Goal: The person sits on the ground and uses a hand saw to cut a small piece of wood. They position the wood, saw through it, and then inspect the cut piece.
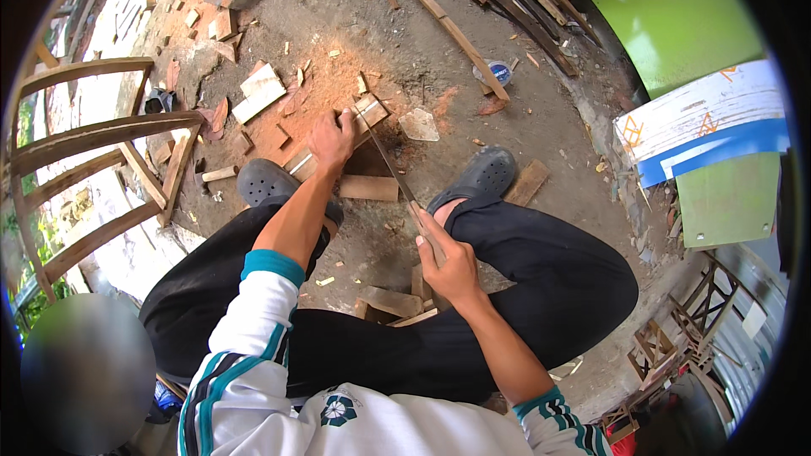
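My left hand (332, 142) is closed over a short wooden plank (370, 110), which lies slanted between my feet with both ends showing. My right hand (452, 266) grips the handle of a long narrow-bladed tool (387, 154). Its dark blade is seen nearly edge-on, so I cannot tell a saw from a knife. The blade runs forward and left, and its far end crosses the plank just right of my left fingers. Close behind the plank lies a wooden block (369, 187). Orange sawdust (325, 67) covers the ground beyond the plank.
Curved wooden frames (101, 137) stand at the left. Long wooden strips (448, 21) lie at the far right, beside a round plastic container (498, 73). Offcuts (260, 91) are scattered ahead, and more wood blocks (393, 300) lie between my legs. Green panels (676, 25) lean at the right.
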Motion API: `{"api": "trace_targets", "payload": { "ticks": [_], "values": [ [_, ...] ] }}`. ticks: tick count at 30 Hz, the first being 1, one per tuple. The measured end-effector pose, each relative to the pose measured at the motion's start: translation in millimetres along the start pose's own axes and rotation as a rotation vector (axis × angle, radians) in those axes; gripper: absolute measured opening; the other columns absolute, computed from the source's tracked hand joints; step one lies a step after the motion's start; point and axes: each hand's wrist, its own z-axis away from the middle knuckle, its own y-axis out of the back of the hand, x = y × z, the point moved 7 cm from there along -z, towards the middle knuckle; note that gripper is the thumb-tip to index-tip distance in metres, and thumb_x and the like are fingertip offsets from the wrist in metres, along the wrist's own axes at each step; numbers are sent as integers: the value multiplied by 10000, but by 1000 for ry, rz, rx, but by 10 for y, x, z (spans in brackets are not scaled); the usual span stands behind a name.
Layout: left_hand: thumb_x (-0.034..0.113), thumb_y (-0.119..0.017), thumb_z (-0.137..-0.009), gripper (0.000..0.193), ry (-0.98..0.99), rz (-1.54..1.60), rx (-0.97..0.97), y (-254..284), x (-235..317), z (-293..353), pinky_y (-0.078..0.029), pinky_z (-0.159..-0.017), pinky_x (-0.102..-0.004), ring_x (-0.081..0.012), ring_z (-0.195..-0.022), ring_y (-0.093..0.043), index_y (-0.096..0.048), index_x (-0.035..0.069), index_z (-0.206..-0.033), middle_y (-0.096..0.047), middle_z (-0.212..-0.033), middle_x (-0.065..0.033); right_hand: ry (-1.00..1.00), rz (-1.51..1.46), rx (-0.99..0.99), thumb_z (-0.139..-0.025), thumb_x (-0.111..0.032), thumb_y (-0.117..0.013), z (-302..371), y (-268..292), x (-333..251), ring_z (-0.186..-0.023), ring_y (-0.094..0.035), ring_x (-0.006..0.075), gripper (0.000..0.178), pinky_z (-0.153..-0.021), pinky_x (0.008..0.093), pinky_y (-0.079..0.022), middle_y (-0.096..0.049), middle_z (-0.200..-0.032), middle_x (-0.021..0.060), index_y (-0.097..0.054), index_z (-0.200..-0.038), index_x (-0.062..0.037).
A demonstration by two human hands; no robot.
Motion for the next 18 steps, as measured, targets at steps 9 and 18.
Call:
{"api": "trace_targets", "payload": {
  "ticks": [9,18],
  "values": [
    [412,-880,-711,985,-248,-453,-218,180,-9,295,-439,-1042,-504,-377,-1270,-541,-347,55,-1458,-570,-1295,-226,-108,124,5,-940,-224,-630,-109,-39,-343,-675,-666,446,427,-669,478,-543,-655,-727,278,-638,-1354,-119],
    [390,-866,-739,825,-161,-425,-299,198,-15,186,-496,-960,-496,-360,-1222,-564,-415,55,-1343,-586,-1250,-181,-27,160,100,-927,-243,-636,-167,-26,-334,-706,-678,438,422,-678,458,-549,-684,-762,243,-662,-1337,-148]
  ]
}}
